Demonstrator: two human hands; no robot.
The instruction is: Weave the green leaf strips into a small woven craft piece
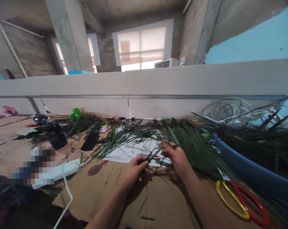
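My left hand [136,170] is closed, with thumb and fingertips pinching narrow dark green leaf strips [154,155] above the cardboard. My right hand [177,156] is a little further right, its fingers bent around the other end of a strip that runs up from the left hand. Exactly how the right fingertips grip it is partly hidden. Just behind the strips, a small pink-handled tool [155,156] lies on a white sheet [132,151]. A thick bundle of long green leaf strips [196,146] lies beside my right hand, with looser cut strips [120,136] to the left.
Scissors with yellow and red handles [241,200] lie at the right, beside a blue tub [244,171] of dark leaves. A white power strip [67,170] with a cable, a black phone [90,140] and a dark case [54,135] are at the left. Cardboard [103,194] covers the near table.
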